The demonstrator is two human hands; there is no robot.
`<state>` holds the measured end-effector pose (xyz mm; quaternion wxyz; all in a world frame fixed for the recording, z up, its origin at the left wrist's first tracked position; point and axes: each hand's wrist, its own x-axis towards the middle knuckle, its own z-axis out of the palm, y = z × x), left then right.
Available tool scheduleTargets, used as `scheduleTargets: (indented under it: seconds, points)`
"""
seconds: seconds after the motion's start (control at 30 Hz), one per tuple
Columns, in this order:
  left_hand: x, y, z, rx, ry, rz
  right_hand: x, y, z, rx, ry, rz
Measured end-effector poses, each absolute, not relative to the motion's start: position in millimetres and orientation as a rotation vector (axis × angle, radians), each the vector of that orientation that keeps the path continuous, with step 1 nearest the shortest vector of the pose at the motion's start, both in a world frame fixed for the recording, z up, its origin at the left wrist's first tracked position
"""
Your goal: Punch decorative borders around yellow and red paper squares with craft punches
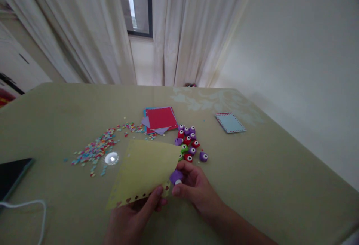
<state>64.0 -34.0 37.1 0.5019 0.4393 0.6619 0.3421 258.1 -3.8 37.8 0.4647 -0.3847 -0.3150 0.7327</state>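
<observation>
A sheet of yellow paper [150, 166] is pinched along its near edge by my left hand [136, 215], thumb on top. Small shaped holes, some of them hearts, run along that edge, and fainter holes line the left side. Between the thumb and fingers of my right hand [198, 187] is a purple craft punch [176, 177] with a white part. It is close against the sheet's right edge near the lower corner; whether the paper is in its slot I cannot tell. Just beyond lie several eye-decorated red punches [187, 140], purple ones [203, 157] and green ones [184, 148].
Colourful paper confetti [97, 149] is scattered to the left, around a bright reflection. Farther back lies a stack of red, purple and blue paper [162, 118]. A pale blue punched stack [230, 122] sits at right. A dark device [12, 174] and white cable [43, 211] are at left.
</observation>
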Motion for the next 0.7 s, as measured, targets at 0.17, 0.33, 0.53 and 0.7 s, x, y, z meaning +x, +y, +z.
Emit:
scheduleTargets:
  seconds: [0.17,0.33,0.53,0.7]
  points:
    - [65,-37,39,1.054,1.622,0.81,258,-1,41,-0.894,-0.929,1.803]
    - [64,-37,36,1.16,1.597,0.769,259,-1,34,-0.947,-0.816,1.83]
    - [61,-39,24,1.289,1.601,0.742,257,-3,28,-0.929,-0.735,1.894]
    - [61,-40,16,1.379,1.581,0.732,256,-3,38,-0.965,-0.725,1.901]
